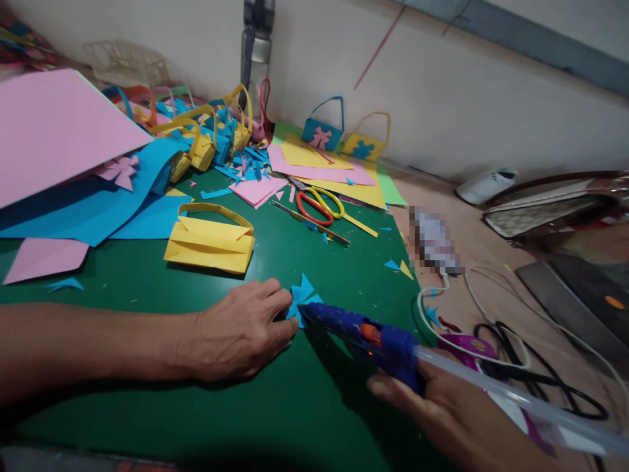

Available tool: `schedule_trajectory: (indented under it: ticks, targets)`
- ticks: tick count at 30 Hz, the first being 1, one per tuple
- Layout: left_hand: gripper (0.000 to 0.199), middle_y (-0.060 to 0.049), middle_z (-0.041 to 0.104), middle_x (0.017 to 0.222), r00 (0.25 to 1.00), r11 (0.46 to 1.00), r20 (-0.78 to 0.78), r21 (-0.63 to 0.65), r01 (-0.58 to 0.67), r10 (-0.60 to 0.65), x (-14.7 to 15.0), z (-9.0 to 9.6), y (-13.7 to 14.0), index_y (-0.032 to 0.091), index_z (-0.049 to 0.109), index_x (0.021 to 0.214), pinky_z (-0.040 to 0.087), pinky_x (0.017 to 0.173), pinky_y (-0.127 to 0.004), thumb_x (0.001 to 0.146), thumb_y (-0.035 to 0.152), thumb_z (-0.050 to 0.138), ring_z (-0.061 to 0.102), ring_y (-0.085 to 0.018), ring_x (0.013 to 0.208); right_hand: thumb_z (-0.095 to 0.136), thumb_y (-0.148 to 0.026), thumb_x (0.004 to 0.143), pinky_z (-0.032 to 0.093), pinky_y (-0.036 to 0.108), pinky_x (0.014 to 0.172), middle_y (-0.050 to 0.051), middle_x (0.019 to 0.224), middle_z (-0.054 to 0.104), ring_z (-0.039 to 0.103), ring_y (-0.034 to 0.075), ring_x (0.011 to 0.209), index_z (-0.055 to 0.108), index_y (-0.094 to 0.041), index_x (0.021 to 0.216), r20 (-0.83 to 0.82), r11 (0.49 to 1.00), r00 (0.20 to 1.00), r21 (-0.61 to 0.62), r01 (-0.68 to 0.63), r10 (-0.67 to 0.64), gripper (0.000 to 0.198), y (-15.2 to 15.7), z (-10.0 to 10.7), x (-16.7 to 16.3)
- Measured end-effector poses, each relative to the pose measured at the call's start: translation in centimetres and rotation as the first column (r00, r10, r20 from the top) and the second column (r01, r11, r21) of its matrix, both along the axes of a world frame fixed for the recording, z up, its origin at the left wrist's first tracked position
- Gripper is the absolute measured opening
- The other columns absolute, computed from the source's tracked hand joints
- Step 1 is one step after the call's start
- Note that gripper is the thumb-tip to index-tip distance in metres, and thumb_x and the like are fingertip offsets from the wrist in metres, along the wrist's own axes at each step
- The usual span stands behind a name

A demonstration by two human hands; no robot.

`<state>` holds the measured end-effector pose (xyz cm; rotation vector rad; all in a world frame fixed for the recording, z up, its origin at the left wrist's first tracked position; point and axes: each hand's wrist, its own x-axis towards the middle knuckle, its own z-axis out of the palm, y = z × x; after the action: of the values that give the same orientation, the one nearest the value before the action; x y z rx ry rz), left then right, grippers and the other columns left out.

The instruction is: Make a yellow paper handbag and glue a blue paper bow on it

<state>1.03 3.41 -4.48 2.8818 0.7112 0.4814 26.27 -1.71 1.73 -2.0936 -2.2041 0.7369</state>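
Observation:
My left hand (pixel 246 328) pinches the edge of a small blue paper flower (pixel 305 288) on the green board. In my right hand (pixel 442 406) is a blue glue gun (pixel 348 324) with a lit red light and a long clear glue stick (pixel 515 387) running out of its back. The gun's nozzle is at the flower's middle; whether it touches cannot be made out. Just beyond my left hand a small yellow paper bag (pixel 211 242) with a handle lies on the board.
Scissors with red and yellow handles (pixel 319 204) and a metal cutter-like blade (pixel 312 223) lie ahead. Paper sheets (pixel 295 164), scraps and several small paper bags (pixel 201 147) fill the back. At right are white cables (pixel 422 301), a purple power strip (pixel 466 347) and a handbag (pixel 545 200).

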Motion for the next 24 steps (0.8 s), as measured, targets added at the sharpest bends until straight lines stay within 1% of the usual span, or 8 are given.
schedule_trajectory:
  ticks: [2,3,7,11,13,18,21,24]
  targets:
    - [0.023,-0.008,0.052,0.084,1.000,1.000,0.005,0.002,0.000,0.000,0.0,-0.1,0.0,0.016,0.058,0.096,0.035,0.058,-0.033,0.091,0.024,0.037,0.041,-0.020,0.072,0.045,-0.060,0.078,0.053,0.028,0.045,0.002,0.064,0.070,0.065,0.021,0.052,0.067,-0.022,0.102,0.004,0.996,0.999,-0.078,-0.041,0.041,0.051,-0.2,-0.2,0.4]
    - [0.023,-0.008,0.052,0.083,1.000,1.000,0.005,0.003,0.001,-0.001,0.0,-0.1,0.1,0.016,0.058,0.096,0.035,0.058,-0.033,0.091,0.023,0.037,0.041,-0.020,0.072,0.044,-0.060,0.078,0.053,0.028,0.046,0.003,0.065,0.070,0.065,0.021,0.052,0.066,-0.021,0.106,0.008,0.995,0.999,-0.083,-0.047,0.048,0.052,-0.2,-0.2,0.6]
    - [0.023,-0.008,0.052,0.083,1.000,1.000,0.006,0.003,0.004,-0.004,0.0,0.0,0.1,0.016,0.058,0.095,0.035,0.058,-0.032,0.091,0.023,0.037,0.040,-0.019,0.071,0.045,-0.061,0.077,0.056,0.031,0.055,0.007,0.077,0.073,0.069,0.025,0.065,0.066,-0.019,0.105,0.007,0.999,1.000,-0.044,-0.028,0.028,0.055,-0.2,-0.2,0.6]
    - [0.024,-0.008,0.052,0.083,1.000,1.000,0.006,0.001,-0.001,0.001,0.0,0.1,0.0,0.016,0.058,0.095,0.035,0.057,-0.033,0.091,0.024,0.036,0.040,-0.020,0.071,0.043,-0.061,0.078,0.057,0.032,0.069,0.011,0.098,0.071,0.068,0.027,0.086,0.065,-0.019,0.108,-0.020,0.995,0.998,-0.083,-0.056,0.054,0.056,-0.4,-0.4,1.2]
    - [0.024,-0.009,0.052,0.083,1.000,1.000,0.004,0.007,-0.001,0.001,0.0,0.1,0.1,0.016,0.059,0.094,0.035,0.057,-0.033,0.091,0.024,0.036,0.040,-0.020,0.071,0.041,-0.061,0.079,0.056,0.033,0.076,0.011,0.102,0.070,0.067,0.027,0.091,0.062,-0.019,0.113,-0.008,0.993,0.998,-0.096,-0.062,0.061,0.058,-0.5,-0.4,1.3]
    - [0.023,-0.008,0.053,0.083,1.000,1.000,0.006,0.001,0.003,-0.003,0.1,0.1,0.1,0.016,0.059,0.093,0.035,0.057,-0.033,0.091,0.023,0.037,0.040,-0.020,0.071,0.044,-0.059,0.079,0.056,0.037,0.076,0.011,0.100,0.071,0.068,0.028,0.087,0.056,-0.017,0.124,0.028,0.998,0.999,-0.043,-0.041,0.042,0.062,-0.5,-0.6,0.8]
    - [0.024,-0.009,0.053,0.083,1.000,1.000,0.008,0.002,0.002,-0.002,0.1,0.1,0.1,0.016,0.059,0.094,0.035,0.057,-0.033,0.091,0.023,0.037,0.040,-0.020,0.071,0.046,-0.058,0.079,0.056,0.037,0.077,0.012,0.099,0.071,0.068,0.028,0.086,0.058,-0.016,0.121,-0.017,0.999,0.999,-0.014,-0.049,0.049,0.060,-0.6,-0.8,1.1]
    - [0.024,-0.009,0.053,0.083,1.000,1.000,0.004,0.000,-0.003,0.003,0.0,0.2,0.1,0.016,0.059,0.094,0.035,0.057,-0.033,0.091,0.023,0.036,0.040,-0.020,0.071,0.050,-0.056,0.078,0.056,0.033,0.075,0.008,0.090,0.073,0.069,0.025,0.082,0.066,-0.020,0.109,-0.031,0.997,0.997,-0.039,-0.073,0.072,0.050,-0.7,-1.0,1.6]
